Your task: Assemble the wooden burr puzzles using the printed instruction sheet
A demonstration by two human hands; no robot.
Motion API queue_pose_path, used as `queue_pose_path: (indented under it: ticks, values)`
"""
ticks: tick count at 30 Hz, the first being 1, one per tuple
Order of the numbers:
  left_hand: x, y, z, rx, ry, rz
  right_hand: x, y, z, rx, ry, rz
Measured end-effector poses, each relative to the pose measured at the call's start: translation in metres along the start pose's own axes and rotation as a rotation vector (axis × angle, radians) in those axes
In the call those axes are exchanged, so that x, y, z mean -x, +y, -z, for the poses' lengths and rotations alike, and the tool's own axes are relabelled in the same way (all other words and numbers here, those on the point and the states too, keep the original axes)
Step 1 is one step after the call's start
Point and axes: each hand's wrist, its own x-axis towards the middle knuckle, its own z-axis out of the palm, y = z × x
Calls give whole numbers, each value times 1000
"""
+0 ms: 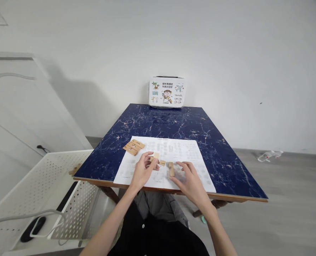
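My left hand (144,170) is closed on a notched wooden puzzle piece (156,156), held just above a printed sheet. The fingers partly cover it, so I cannot tell whether it is one piece or two joined. A small wooden end (162,163) pokes out to its right. Beside my right hand (188,177) a notched wooden block (171,169) is upright on the paper. The right fingers are apart, with the thumb by the block's lower end and the index finger close to its right side. Under both hands lies the white instruction sheet (184,151).
A group of wooden pieces (133,146) lies at the sheet's left corner. The dark blue marbled table (163,122) meets the wall, where a white cartoon-printed case (167,92) stands. A perforated white basket (75,209) with a cable is at the left, below table height.
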Motion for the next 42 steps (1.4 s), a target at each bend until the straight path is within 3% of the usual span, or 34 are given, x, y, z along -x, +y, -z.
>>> queue_pose_path:
  ticks: [8,12,15,19,22,25,31,36,42]
  values:
    - [0,-10,8,-207,-122,-66,-10,10,-5,-7,-162,139]
    - [-1,-6,13,-166,-180,-34,-19,8,-1,-115,-208,67]
    - [-1,-5,15,-115,-247,-18,-19,2,5,-357,-253,-96]
    - [4,3,13,-73,-294,-32,-16,-9,11,-905,-322,-338]
    - [10,13,7,-46,-288,-58,-16,-15,9,-1225,-351,-395]
    - [15,25,2,-74,-267,-87,-16,-21,5,-1391,-356,-425]
    - [23,50,-7,-331,-126,-288,-13,-39,0,-1455,-284,-476]
    - [29,62,-12,-406,-142,-406,-11,-53,-1,-1434,-221,-465]
    - [30,59,-17,-456,-122,-460,-7,-58,-4,-1371,-134,-472]
